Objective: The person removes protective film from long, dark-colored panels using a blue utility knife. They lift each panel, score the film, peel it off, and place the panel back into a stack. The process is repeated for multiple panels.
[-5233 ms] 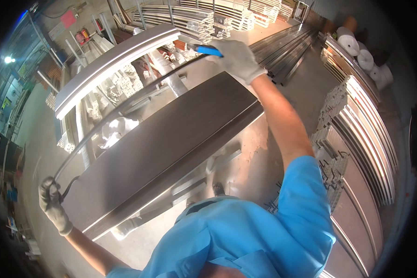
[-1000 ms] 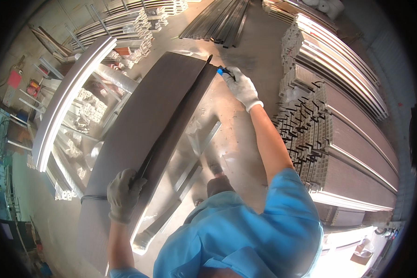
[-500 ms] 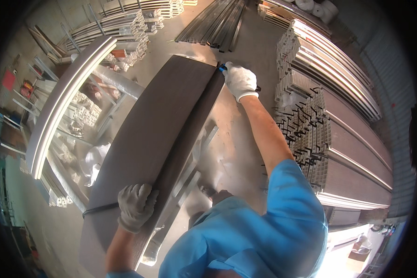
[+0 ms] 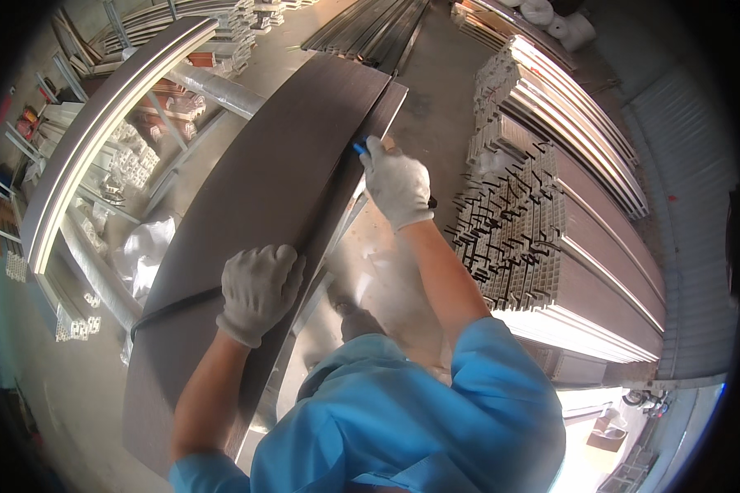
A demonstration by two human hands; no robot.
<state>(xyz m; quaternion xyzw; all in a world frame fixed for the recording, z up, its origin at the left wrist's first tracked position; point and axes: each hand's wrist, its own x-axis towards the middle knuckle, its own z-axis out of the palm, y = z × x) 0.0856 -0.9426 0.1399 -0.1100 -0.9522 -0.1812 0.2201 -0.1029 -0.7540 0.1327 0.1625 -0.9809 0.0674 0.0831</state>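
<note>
A long dark brown panel (image 4: 255,181) lies lengthwise before me, with a dark groove and a narrower strip along its right edge. My right hand (image 4: 397,181), in a white glove, is closed around a blue-and-black hand tool (image 4: 360,149) at that edge, toward the far end. The glove hides most of the tool, so its kind is unclear. My left hand (image 4: 259,294), also gloved, rests on the nearer part of the panel with fingers curled. A black strap (image 4: 177,307) crosses the panel and runs under it; whether the fingers grip the strap or the panel is hidden.
Stacked hollow profiles (image 4: 510,238) with black pieces poking out stand at right, near my right arm. A curved cream-edged board (image 4: 111,135) and a rack with profiles are at left. Dark long strips (image 4: 370,33) lie on the floor beyond the panel.
My right hand has come back toward me along the panel's right edge with the tool. My left hand stays near the strap. The whole view has shifted slightly.
</note>
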